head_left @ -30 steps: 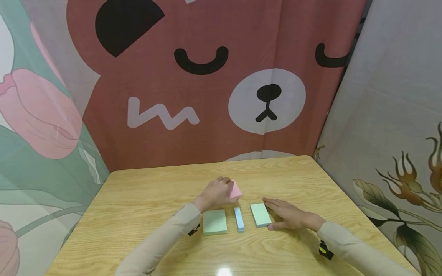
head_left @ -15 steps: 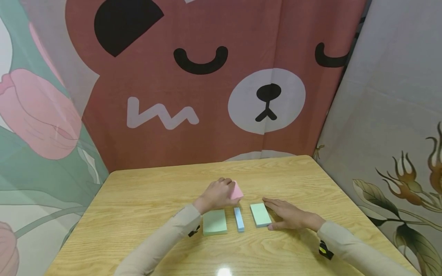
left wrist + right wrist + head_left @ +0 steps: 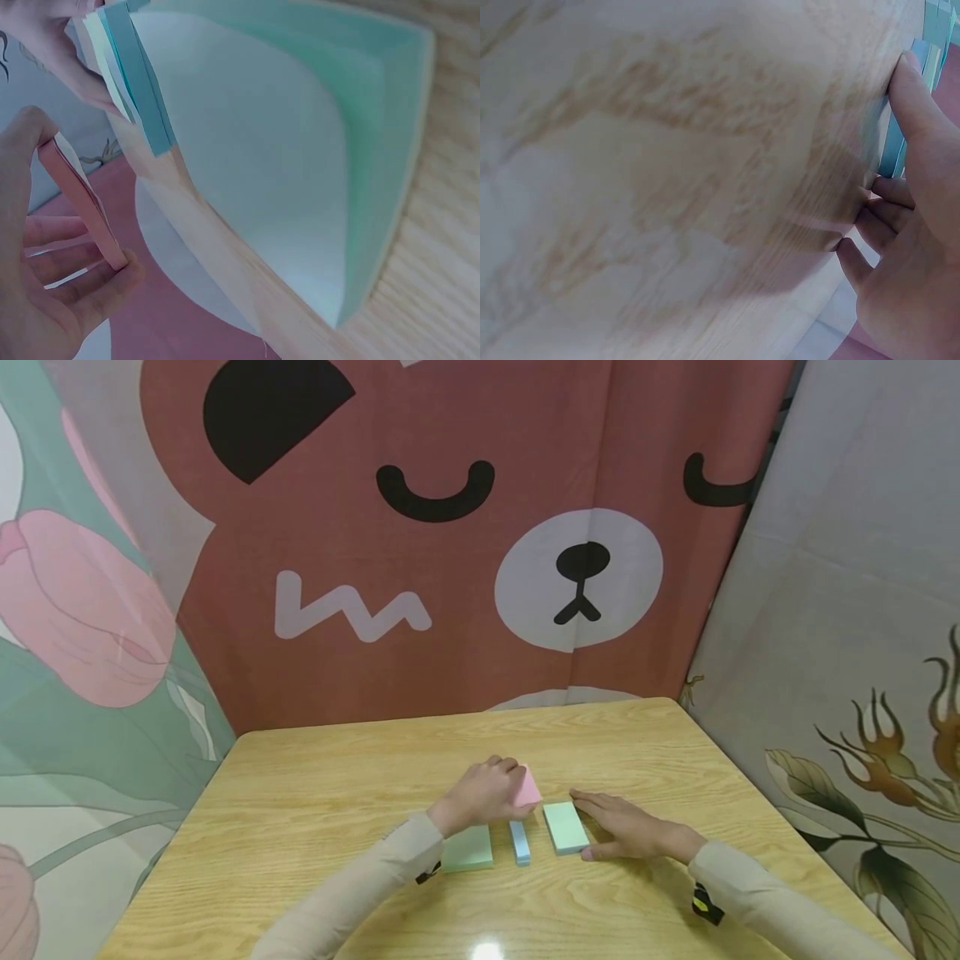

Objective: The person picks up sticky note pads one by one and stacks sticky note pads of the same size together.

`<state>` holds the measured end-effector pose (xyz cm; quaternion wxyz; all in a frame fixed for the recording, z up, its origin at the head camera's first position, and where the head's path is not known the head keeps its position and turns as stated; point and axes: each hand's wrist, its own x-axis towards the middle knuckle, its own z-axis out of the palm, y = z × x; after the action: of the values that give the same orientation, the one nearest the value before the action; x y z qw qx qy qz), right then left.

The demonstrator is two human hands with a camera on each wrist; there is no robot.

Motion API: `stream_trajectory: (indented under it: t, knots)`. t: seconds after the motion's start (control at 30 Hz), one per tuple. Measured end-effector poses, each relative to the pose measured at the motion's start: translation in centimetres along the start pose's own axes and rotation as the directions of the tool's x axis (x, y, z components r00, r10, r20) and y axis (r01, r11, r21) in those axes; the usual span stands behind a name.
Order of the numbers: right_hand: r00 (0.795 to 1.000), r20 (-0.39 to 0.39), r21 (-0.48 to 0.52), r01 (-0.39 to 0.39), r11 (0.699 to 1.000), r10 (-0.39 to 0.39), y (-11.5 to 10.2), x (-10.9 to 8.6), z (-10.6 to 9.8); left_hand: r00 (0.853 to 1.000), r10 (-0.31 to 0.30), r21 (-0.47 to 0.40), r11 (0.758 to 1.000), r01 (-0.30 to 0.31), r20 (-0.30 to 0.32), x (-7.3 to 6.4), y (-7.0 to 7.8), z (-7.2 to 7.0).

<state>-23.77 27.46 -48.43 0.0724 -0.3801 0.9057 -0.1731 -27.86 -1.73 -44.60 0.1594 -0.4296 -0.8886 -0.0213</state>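
Note:
My left hand pinches a pink sticky-note pad between thumb and fingers. In the left wrist view the pad is held on edge, tilted. Below that hand lies a green sticky-note pad, partly covered by the wrist. Right of it is a narrow blue sticky-note pad, its far end hidden by the left hand. A pale green pad with a blue underside lies further right. My right hand rests on the table against its right side, fingers extended, thumb at its near corner.
The pads lie in a row on a wood-grain table. Behind the table hangs a bear-print cloth, with a floral cloth on each side. Black straps show at both wrists.
My left hand has moved right and slightly nearer with the pink pad, now covering the far end of the blue pad. The right hand has stayed in place.

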Motion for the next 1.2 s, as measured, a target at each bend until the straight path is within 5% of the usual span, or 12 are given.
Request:
stream_trajectory:
  t: [0.57,0.87,1.2]
  knots:
    - [1.0,-0.009,-0.008,-0.004,1.0,0.004,0.0,0.0,-0.2,0.997,0.058,0.019,0.998,-0.057,-0.043,0.9,1.5,0.0]
    - [1.0,-0.007,-0.014,-0.001,1.0,0.001,0.1,-0.1,0.0,0.999,0.05,-0.003,0.999,-0.05,0.02,1.5,2.6,0.2]
    - [1.0,-0.022,-0.024,0.018,1.0,-0.019,0.1,0.0,0.1,0.997,0.075,0.0,0.997,-0.075,0.02,2.0,3.8,0.1]
